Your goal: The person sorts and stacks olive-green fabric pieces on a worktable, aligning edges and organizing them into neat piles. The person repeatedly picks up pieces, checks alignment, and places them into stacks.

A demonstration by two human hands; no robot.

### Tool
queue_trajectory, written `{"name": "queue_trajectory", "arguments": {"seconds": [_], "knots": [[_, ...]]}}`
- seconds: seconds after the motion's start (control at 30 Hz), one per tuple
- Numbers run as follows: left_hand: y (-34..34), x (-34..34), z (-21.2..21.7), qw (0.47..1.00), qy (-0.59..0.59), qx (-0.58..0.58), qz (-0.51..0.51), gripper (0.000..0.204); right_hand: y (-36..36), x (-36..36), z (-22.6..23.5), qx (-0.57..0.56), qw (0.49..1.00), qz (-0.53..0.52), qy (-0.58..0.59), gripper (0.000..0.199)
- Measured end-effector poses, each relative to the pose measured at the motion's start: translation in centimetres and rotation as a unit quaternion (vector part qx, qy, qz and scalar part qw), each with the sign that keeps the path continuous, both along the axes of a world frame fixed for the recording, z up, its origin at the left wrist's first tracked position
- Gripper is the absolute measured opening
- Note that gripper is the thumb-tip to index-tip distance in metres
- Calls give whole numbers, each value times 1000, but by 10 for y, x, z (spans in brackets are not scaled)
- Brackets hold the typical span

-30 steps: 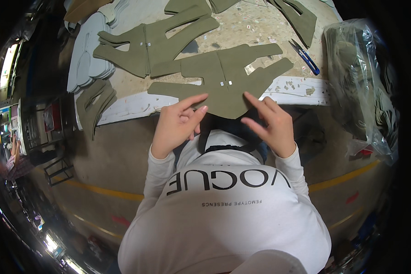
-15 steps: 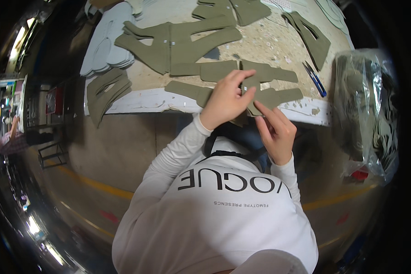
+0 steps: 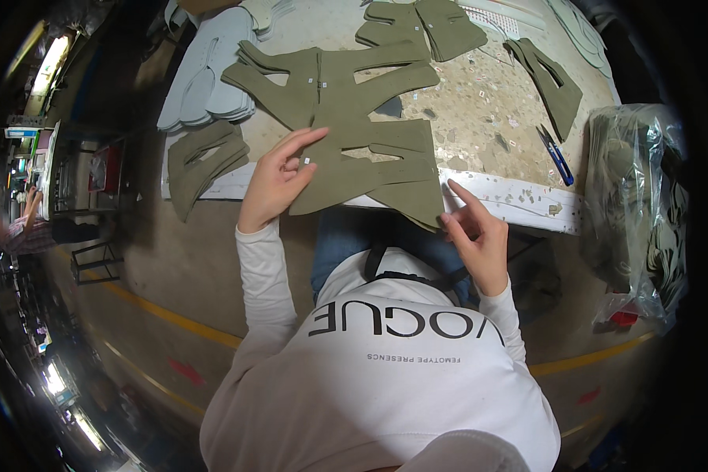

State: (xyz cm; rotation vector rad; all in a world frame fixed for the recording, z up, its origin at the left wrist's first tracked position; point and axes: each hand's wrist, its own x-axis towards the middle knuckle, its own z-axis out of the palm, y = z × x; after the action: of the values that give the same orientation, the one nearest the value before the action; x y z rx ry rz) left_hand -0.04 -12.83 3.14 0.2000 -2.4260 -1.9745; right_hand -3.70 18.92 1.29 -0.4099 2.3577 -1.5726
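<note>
Olive-green cut pieces of flat sheet material (image 3: pixel 401 175) lie in front of me, partly over the table's near edge. They overlap, with a slot-shaped opening between them. My left hand (image 3: pixel 279 179) rests against their left side, index finger stretched over the surface and thumb apart from it, beside a small white label (image 3: pixel 307 160). At the lower right corner my right hand (image 3: pixel 480 236) pinches the edge with its thumb, its index finger raised. Its other fingertips are partly hidden. Just beyond lies another olive set with long arms (image 3: pixel 346 75), joined or abutting at the middle.
Snips with blue handles (image 3: pixel 556 157) lie at the right of the worktable (image 3: pixel 480 102). More olive pieces lie at the far side (image 3: pixel 421 27), right (image 3: pixel 547 82) and left edge (image 3: pixel 200 169). Pale grey pieces (image 3: pixel 204 79) are stacked left. A clear plastic bag (image 3: pixel 633 204) stands right.
My left hand has moved left, away from the right one. The narrow olive strips under my hands have given way to wide, spread pieces reaching over the table edge.
</note>
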Motion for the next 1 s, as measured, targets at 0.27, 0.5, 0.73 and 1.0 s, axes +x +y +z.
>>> {"name": "queue_trajectory", "arguments": {"seconds": [0.27,0.5,0.73,1.0], "knots": [[-20,17,-2,996,19,64,66,45,-26,-13,-2,-104,993,7,50,45],[-41,64,30,953,151,116,234,45,-41,-19,-6,-130,991,-13,35,46],[-41,86,41,946,165,78,269,46,-29,-21,-15,-126,990,33,-45,47],[-39,82,38,951,163,57,255,46,-28,-17,5,67,992,46,95,43]]}}
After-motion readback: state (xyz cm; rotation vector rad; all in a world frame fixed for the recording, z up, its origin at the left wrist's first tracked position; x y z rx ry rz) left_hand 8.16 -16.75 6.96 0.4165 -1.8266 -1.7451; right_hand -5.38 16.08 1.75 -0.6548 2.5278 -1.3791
